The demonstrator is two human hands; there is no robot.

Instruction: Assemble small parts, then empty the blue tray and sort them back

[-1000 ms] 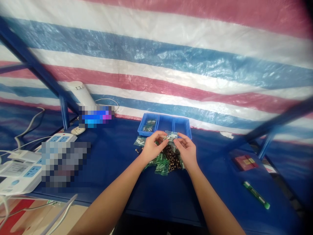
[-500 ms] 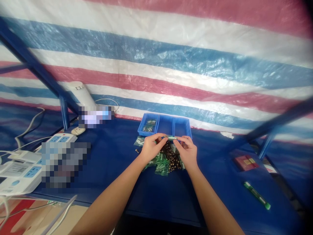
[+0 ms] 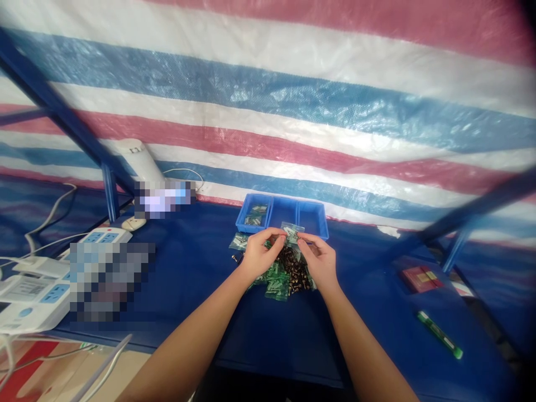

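Between my two hands is a small clear plastic bag [image 3: 292, 229] with pale, thin pieces inside. My left hand [image 3: 262, 254] pinches its left edge with thumb and fingers. On the opposite edge, my right hand [image 3: 319, 258] has a like pinch. Below them lies a heap of dark brass-coloured screws [image 3: 298, 273], partly covered by my hands. Beside the screws are several green-tinted small bags [image 3: 277, 280] holding pale pieces. Another small bag [image 3: 238, 242] rests left of my left hand, near a loose screw [image 3: 235, 258].
Behind my hands stands a blue three-compartment tray [image 3: 313, 219]; small bags lie in its left compartment. White power strips [image 3: 46, 287] with cables are at the left, below a white cylinder [image 3: 140, 159]. To the right are a dark red box [image 3: 421, 278] and a green tube-like pack [image 3: 439, 334].
The small bag, earlier seen narrow and folded or edge-on between my fingers, now shows its flat face upright. My hands have barely moved.
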